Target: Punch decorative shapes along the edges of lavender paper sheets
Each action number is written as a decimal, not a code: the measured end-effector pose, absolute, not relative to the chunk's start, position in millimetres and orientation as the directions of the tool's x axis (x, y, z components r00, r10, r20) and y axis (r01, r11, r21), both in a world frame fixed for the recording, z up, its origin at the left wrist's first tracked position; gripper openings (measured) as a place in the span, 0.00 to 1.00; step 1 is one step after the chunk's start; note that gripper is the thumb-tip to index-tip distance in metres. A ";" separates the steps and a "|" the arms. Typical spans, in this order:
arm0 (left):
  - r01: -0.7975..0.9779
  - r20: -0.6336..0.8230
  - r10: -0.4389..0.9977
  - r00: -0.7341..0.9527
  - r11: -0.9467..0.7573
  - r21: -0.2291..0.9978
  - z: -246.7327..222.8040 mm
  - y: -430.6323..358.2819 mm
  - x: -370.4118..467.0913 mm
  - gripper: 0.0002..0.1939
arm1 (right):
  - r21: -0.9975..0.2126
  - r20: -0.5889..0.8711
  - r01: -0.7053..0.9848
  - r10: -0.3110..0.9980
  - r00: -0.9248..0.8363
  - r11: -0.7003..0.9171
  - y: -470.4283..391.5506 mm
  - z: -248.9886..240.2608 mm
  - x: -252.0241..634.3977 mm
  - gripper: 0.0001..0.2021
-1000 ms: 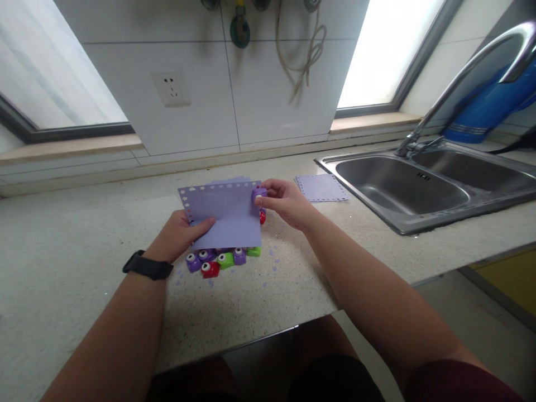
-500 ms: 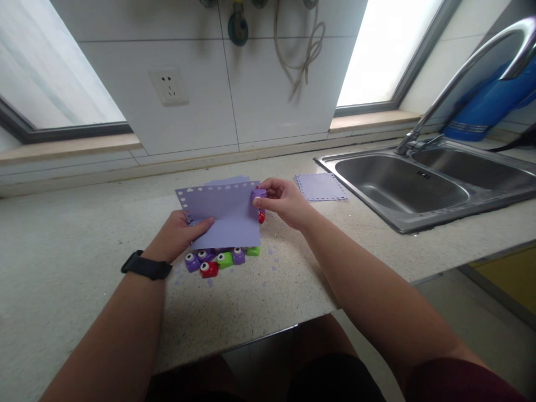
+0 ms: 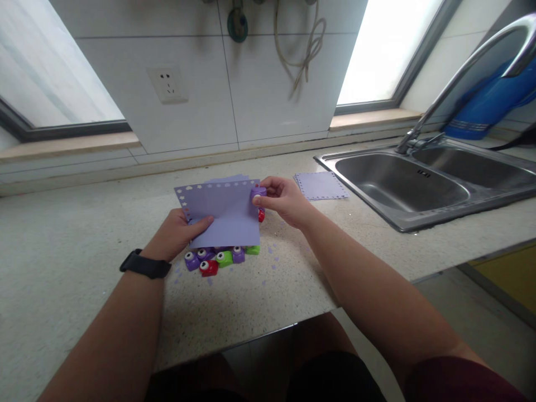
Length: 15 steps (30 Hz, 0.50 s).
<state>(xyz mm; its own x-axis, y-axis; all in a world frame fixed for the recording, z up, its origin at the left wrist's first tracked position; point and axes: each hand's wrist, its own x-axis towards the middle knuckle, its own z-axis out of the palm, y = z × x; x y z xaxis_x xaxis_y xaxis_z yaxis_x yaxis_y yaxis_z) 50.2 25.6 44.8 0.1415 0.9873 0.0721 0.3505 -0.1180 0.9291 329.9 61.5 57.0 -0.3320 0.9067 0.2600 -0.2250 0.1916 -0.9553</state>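
Note:
A purple paper sheet (image 3: 228, 218), with small shapes cut along its top and left edges, is raised over the counter. My left hand (image 3: 178, 231) grips its left side, thumb on the front and the other fingers mostly hidden behind. At the sheet's upper right edge, my right hand (image 3: 282, 200) pinches a purple craft punch (image 3: 258, 192). Below the sheet lie several punches, among them a red one (image 3: 208, 268), a green one (image 3: 225, 258) and a purple one (image 3: 191, 261). Another red punch (image 3: 262, 215) shows partly beside the sheet's right edge.
A stack of purple sheets (image 3: 321, 185) with punched edges lies right of my right hand, beside the steel sink (image 3: 402, 223). More purple paper (image 3: 228, 179) shows behind the held sheet. Small purple paper bits (image 3: 274, 259) are scattered on the counter (image 3: 104, 223).

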 end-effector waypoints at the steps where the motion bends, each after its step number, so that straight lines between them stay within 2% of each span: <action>1: 0.357 0.071 0.988 0.139 -0.117 0.927 45.1 25.4 50.3 0.26 | -0.954 0.263 -0.227 0.906 -0.333 0.193 61.7 56.7 330.0 0.18; 8: 0.361 0.073 0.989 0.131 -0.116 0.925 47.9 23.9 52.3 0.28 | -0.954 0.271 -0.221 0.900 -0.342 0.203 63.3 54.6 330.3 0.18; 15: 0.356 0.059 0.990 0.130 -0.102 0.929 46.9 24.5 50.6 0.22 | -0.949 0.278 -0.247 0.893 -0.353 0.198 63.8 53.1 330.7 0.17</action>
